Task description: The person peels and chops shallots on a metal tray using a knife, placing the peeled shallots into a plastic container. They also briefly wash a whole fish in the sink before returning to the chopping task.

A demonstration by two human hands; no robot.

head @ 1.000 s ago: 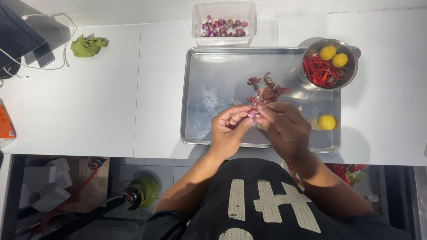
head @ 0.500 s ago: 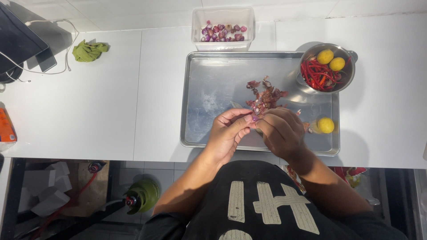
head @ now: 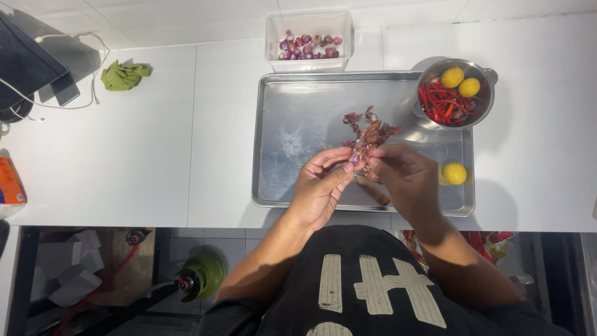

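Where the white counter (head: 143, 155) met the left edge of the view, an orange packet (head: 10, 186) lay half out of frame, and above it sat a dark tablet (head: 28, 62) with white cables trailing beside it. A crumpled green cloth (head: 124, 74) rested further along, well apart from the metal tray (head: 292, 137). Behind the tray's far rim stood a clear plastic tub (head: 308, 25) holding small purple shallots. Over the tray's near half, the left hand (head: 320, 186) had its thumb and fingers pinched shut on a small purple shallot (head: 356, 159), held just above the tray. Loose reddish shallot skins (head: 371, 129) lay in a heap on the tray just beyond it. A wooden knife handle (head: 375, 190) showed below the hands; which hand held it could not be told. The right hand (head: 404, 177) met the left at the shallot, its fingertips closed on the same bulb. A lemon (head: 454, 173) sat on the tray just beside that hand, and a steel bowl (head: 485, 106) of red chillies and two lemons stood at the tray's far right corner.
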